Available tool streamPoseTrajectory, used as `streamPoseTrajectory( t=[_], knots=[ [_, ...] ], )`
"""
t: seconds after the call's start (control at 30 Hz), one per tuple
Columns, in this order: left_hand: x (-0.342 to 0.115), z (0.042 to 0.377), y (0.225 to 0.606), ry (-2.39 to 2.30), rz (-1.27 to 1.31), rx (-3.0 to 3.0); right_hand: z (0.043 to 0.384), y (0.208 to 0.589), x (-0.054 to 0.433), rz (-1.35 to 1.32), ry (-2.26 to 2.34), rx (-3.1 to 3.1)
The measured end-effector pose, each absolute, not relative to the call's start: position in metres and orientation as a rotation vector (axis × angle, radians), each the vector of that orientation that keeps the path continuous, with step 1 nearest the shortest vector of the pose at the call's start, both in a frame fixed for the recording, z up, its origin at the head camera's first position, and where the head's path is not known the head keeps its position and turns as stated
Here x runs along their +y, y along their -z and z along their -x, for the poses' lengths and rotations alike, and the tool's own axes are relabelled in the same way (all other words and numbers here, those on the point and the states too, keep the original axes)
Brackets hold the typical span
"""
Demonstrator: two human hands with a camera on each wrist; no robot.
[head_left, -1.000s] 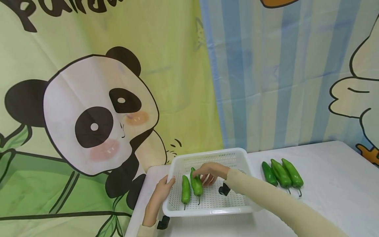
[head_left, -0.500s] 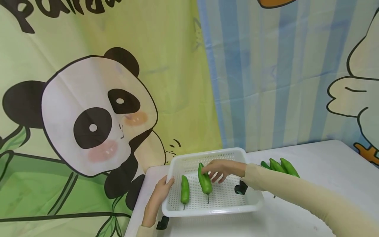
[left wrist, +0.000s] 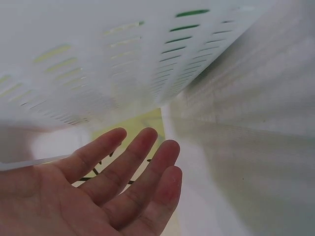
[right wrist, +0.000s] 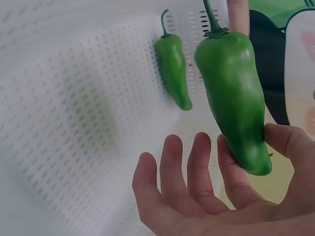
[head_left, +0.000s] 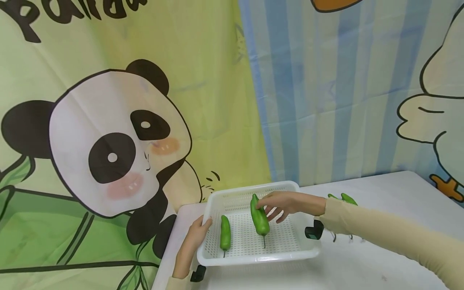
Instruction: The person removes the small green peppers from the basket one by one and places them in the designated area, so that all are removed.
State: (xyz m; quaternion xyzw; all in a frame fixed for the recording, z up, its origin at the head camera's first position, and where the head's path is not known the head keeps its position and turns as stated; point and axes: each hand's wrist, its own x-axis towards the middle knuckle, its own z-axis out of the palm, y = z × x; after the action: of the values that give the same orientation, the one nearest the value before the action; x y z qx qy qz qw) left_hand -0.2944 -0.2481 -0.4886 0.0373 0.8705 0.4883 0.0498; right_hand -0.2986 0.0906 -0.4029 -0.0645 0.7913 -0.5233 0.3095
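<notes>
My right hand pinches a green pepper near its tip between thumb and index finger, the stem hanging down. It is raised over the white plastic basket, and in the right wrist view the other fingers spread apart from the pepper. A second green pepper lies on the basket floor at the left. My left hand holds the basket's left rim, thumb over the edge. In the left wrist view its fingers reach along the outside of the slotted wall.
Several more green peppers lie on the white table right of the basket, mostly hidden behind my right sleeve. A curtain with a panda print hangs right behind the table.
My right hand has lifted the pepper off the basket floor and carried it to the right. The left hand keeps its place at the rim. The sleeve now covers most of the outside peppers.
</notes>
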Motion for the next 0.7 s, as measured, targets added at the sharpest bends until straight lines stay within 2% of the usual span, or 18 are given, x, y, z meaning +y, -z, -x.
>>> streamPoseTrajectory(
  t=[0.7],
  knots=[
    [-0.248,0.295,0.489,-1.486,-0.087,2.635,0.265,0.384,0.195,0.213,1.509,1.981]
  ],
)
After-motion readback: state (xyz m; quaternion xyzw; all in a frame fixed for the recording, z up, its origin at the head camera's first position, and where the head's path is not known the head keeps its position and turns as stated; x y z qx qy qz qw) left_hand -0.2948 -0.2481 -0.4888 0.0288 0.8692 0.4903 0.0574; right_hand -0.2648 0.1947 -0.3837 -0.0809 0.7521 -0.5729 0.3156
